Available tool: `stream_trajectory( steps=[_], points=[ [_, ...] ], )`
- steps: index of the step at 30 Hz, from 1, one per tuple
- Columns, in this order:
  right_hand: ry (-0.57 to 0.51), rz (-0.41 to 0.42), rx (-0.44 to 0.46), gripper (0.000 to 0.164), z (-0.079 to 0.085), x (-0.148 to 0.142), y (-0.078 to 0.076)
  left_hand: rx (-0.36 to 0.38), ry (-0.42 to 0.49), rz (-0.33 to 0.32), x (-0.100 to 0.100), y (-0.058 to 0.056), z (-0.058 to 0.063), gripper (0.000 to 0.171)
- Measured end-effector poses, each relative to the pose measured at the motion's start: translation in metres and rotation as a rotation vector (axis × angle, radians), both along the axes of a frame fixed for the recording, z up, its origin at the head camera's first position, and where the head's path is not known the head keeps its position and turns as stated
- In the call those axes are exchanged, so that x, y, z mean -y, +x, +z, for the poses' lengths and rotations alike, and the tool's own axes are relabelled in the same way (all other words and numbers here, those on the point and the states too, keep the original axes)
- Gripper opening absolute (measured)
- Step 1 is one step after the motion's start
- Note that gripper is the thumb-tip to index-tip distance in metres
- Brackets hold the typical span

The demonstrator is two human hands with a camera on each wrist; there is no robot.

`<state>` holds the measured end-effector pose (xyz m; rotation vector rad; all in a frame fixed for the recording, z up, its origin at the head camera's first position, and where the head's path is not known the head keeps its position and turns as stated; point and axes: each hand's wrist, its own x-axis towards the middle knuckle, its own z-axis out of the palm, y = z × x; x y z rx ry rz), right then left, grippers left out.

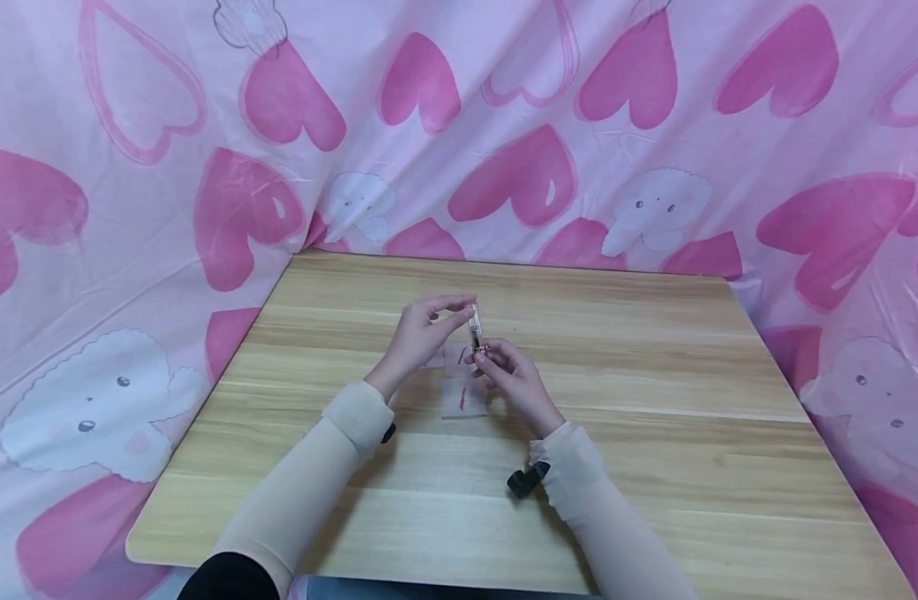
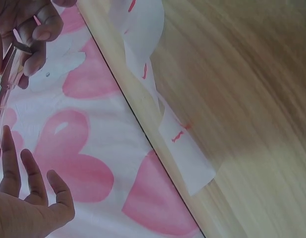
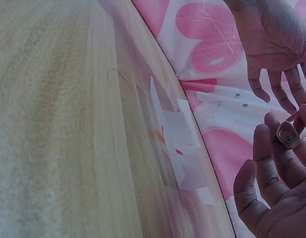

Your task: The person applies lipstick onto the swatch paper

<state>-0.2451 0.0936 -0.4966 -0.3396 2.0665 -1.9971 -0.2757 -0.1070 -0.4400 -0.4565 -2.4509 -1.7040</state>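
Note:
A slim clear lipstick tube with a dark section inside is held upright between the two hands above the table. My left hand pinches its top end between thumb and forefinger; in the left wrist view the other fingers are spread out. Lower down, my right hand grips the base with thumb and fingertips. The right wrist view shows the underside of that base, gold-rimmed with a small printed label. Behind and below the hands lies white paper with short red marks.
The wooden table extends around the hands on all sides. A pink curtain with hearts and white cartoon animals hangs along its back and sides. In the left wrist view the paper strip curls up from the tabletop.

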Motion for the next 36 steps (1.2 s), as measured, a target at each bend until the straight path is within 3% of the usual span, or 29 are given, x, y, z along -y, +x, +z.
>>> stream_trajectory(
  steps=[3, 13, 29, 36],
  points=[
    [0.005, 0.003, 0.004, 0.049, 0.0, 0.0, -0.001, 0.009, 0.002, -0.012, -0.001, 0.002, -0.002, 0.033],
    [-0.02, 0.001, 0.04, 0.043, 0.004, -0.001, 0.001, 0.003, 0.002, -0.024, -0.005, 0.005, -0.009, 0.035],
    [-0.018, -0.025, -0.033, 0.04, 0.001, -0.003, 0.0, 0.003, -0.038, -0.012, -0.007, 0.008, -0.01, 0.029],
    [-0.014, -0.033, -0.045, 0.039, 0.001, -0.004, 0.001, -0.002, -0.016, -0.011, -0.008, 0.008, -0.011, 0.029]
  ],
)
